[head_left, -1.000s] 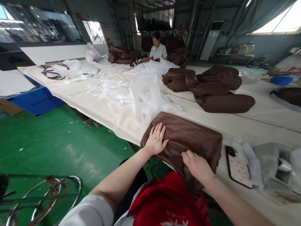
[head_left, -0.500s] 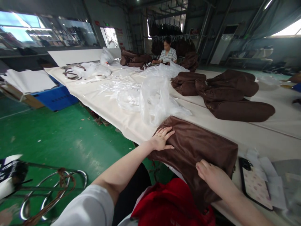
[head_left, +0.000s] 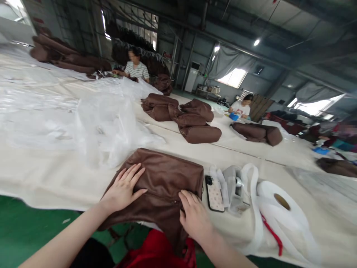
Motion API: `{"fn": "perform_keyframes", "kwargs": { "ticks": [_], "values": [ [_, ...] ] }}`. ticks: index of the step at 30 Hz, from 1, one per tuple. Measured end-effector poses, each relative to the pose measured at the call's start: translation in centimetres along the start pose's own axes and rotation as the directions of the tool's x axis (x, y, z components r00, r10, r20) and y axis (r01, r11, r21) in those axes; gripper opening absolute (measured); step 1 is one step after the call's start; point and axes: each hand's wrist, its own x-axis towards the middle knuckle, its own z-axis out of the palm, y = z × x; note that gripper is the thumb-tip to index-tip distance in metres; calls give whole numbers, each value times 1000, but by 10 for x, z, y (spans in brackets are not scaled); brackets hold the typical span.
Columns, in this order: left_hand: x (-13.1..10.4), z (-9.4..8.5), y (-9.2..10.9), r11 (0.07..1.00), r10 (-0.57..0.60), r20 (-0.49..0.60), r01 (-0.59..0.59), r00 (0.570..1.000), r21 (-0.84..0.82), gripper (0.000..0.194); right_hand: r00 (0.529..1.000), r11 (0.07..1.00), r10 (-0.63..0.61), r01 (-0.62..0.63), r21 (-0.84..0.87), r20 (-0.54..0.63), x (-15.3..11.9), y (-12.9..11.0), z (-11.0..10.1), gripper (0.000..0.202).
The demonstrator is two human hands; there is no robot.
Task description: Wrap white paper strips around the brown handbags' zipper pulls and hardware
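A brown leather-look bag (head_left: 167,169) lies flat at the table's near edge, its lower part hanging over toward my lap. My left hand (head_left: 122,188) rests on the bag's left side, open, palm down and fingers spread. On its right side lies my right hand (head_left: 193,212), with fingers loosely bent and the thumb apart from them. A seam or zip line runs across the bag between the hands, ending near the right fingertips. What lies under the right palm is hidden.
Crumpled clear plastic (head_left: 108,126) covers the table's left. Brown bags (head_left: 199,134) lie beyond. A phone (head_left: 214,193), a tape dispenser (head_left: 237,186), a roll of white tape (head_left: 292,208) and a red strip (head_left: 273,234) sit at right. Co-workers (head_left: 136,69) are around the table.
The view has swung to the right, bringing the tape roll and another co-worker into sight. My right hand has loosened from a closed shape and its fingers now rest on the bag.
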Motion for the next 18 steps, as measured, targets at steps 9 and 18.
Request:
{"fn": "perform_keyframes", "kwargs": {
  "ticks": [9,18],
  "values": [
    [44,-21,11,939,-99,166,148,981,-309,69,997,997,-75,76,-21,31,62,62,-9,54],
    [-62,-74,17,654,-711,-178,546,681,-525,40,957,962,-220,244,118,-191,51,10,22,37]
  ]
}}
